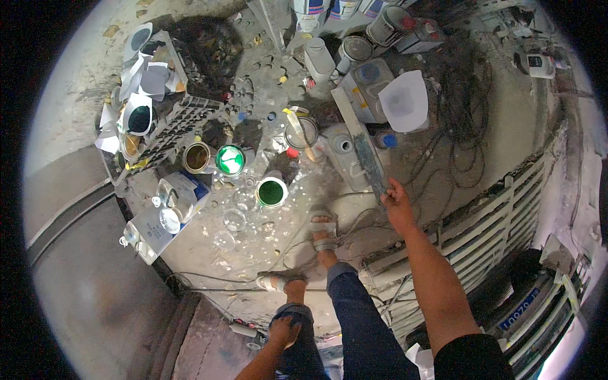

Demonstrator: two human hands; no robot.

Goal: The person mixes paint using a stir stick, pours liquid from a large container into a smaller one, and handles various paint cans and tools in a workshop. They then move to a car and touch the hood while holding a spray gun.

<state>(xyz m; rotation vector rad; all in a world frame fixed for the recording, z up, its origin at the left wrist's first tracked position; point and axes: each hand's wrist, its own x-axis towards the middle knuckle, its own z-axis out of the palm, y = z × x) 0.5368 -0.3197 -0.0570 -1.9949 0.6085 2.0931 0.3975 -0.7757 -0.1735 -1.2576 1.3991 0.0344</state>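
Note:
In my right hand (pixel 396 201) is one end of a long, flat, pale strip (pixel 362 142) with dark paint stains along its lower half. My fingers are closed round its near end, and the strip slants away to the upper left. It passes over a grey jug (pixel 340 147) and beside a white-capped square can. My left hand (pixel 285 332) lies over my left knee, on the rolled jeans, holding nothing. In front of my feet stand a tin of dark green paint (pixel 272 192), a tin of bright green (pixel 230 160) and a tin of brown (pixel 196 157).
A black crate (pixel 180 130) at the left holds paper cups and tins. White containers (pixel 158 218) lie nearer. A white paper cone (pixel 404 101) and coiled cable (pixel 461 120) are at the right, above a slatted metal rack (pixel 494 212). Cans stand at the back; paint-spattered ground surrounds my feet.

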